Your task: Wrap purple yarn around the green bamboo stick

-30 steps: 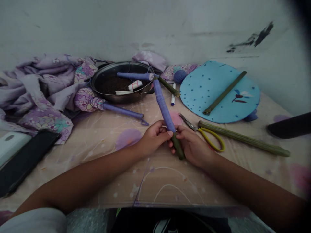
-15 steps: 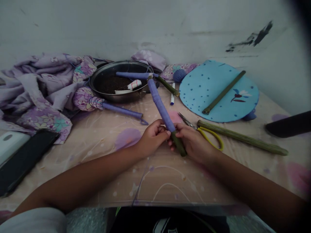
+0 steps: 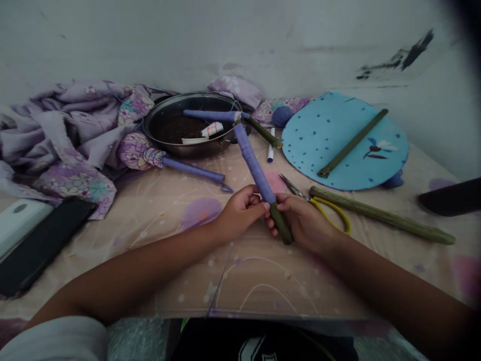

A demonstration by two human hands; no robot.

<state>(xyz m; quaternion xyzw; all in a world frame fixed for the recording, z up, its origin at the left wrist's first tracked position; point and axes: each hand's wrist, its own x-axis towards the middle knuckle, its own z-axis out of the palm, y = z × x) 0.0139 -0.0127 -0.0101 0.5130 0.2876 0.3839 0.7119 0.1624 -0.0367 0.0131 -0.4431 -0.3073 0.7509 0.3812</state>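
A green stick wrapped most of its length in purple yarn [image 3: 255, 168] slants up toward a metal pan [image 3: 165, 111]. My left hand [image 3: 240, 210] pinches it where the yarn ends. My right hand [image 3: 306, 223] is closed around the bare green lower end. Both hands rest just above the patterned cloth on the table [image 3: 248, 271]. Yellow-handled scissors [image 3: 319, 205] lie right beside my right hand.
The pan holds dark matter, another purple-wrapped stick [image 3: 212, 115] and a small white roll. A cloth-headed purple stick [image 3: 176, 165], floral fabric [image 3: 71, 145], a blue round fan [image 3: 343, 143], bare green sticks [image 3: 379, 215], a marker [image 3: 270, 148], a yarn ball [image 3: 281, 116] and a black phone [image 3: 41, 245] lie around.
The view shifted slightly; my hands and the wrapped stick stay in nearly the same grip, with small finger movement at the yarn's end.
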